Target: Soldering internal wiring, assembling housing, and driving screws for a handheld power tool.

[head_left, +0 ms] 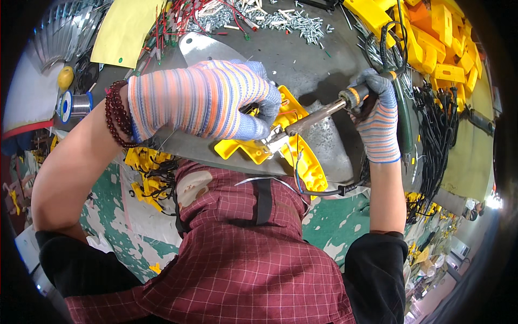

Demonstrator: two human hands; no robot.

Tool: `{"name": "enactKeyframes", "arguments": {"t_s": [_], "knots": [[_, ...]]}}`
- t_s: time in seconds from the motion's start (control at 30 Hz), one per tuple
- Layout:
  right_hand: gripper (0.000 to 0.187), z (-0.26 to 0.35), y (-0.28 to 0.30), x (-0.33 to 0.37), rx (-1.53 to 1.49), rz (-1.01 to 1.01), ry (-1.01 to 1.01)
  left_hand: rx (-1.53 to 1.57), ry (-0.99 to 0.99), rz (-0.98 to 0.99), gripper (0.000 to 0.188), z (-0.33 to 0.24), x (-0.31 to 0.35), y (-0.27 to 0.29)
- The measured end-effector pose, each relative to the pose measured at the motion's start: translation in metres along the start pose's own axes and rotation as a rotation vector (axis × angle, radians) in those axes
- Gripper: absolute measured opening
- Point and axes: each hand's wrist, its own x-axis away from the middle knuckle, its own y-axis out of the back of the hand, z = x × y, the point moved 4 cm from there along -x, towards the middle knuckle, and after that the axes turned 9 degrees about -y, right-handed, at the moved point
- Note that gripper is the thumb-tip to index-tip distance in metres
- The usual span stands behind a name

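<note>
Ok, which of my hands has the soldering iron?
Your right hand, closed round the iron's handle; the left hand, with the bracelet, is at yellow plastic.

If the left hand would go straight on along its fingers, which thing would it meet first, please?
Most likely the yellow plastic part, just beyond the left hand; depth is unclear, so its fingertips may already touch it.

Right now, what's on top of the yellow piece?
Thin wires and the soldering iron pass over the yellow piece. The left hand hides part of it; what lies there can't be seen.
</note>
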Motion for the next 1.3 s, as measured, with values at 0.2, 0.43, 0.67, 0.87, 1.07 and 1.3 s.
{"name": "enactKeyframes", "arguments": {"t_s": [0.2,0.43,0.67,0.87,1.07,1.3], "knots": [[0.02,0.0,-0.003,0.001,0.009,0.026,-0.031,-0.011,0.083,-0.013,0.019,-0.009,0.001,0.002],[0.019,-0.001,-0.003,0.002,-0.05,0.05,-0.044,-0.003,0.086,0.002,0.017,-0.006,-0.004,0.001],[0.018,-0.002,-0.001,-0.005,-0.043,0.09,-0.03,0.048,0.123,0.02,0.016,-0.005,-0.004,0.0],[0.011,-0.001,-0.005,-0.002,-0.05,0.112,-0.074,0.012,0.105,-0.012,0.017,-0.007,-0.002,0.001],[0.019,0.001,-0.004,-0.002,-0.05,0.074,-0.053,-0.025,0.102,0.003,0.019,-0.009,-0.001,0.002],[0.019,0.003,-0.001,-0.003,-0.075,0.049,-0.045,0.0,0.08,-0.024,0.019,-0.005,-0.002,0.0]]}}
